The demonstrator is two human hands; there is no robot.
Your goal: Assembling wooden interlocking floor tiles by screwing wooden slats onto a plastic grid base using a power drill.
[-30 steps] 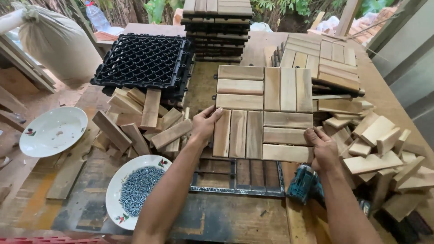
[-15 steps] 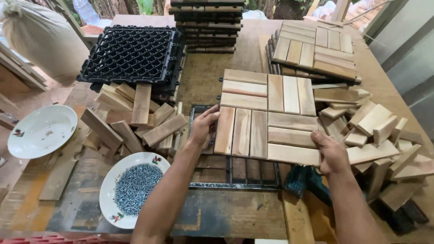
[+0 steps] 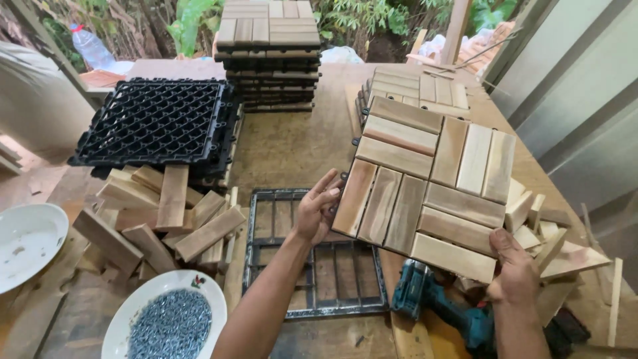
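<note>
While hanging tilted above the metal frame [image 3: 312, 266], wooden tile [image 3: 428, 183] is resting between both hands, left hand [image 3: 318, 211] fingers pressing its edge; right hand [image 3: 515, 269] gripping its corner

Bare table [image 3: 292, 143] lies open just beyond the metal frame [image 3: 312, 256], between the black plastic grids [image 3: 156, 123] and the lifted wooden tile [image 3: 428, 179]. Left of the frame, a heap of wood slats [image 3: 159, 219] and a plate of screws [image 3: 166, 322] block passage. Right of it, the teal drill [image 3: 438, 309] and loose wood blocks [image 3: 558, 252] crowd the table. Beyond the open patch, stacked tiles [image 3: 269, 53] close it off.
</note>
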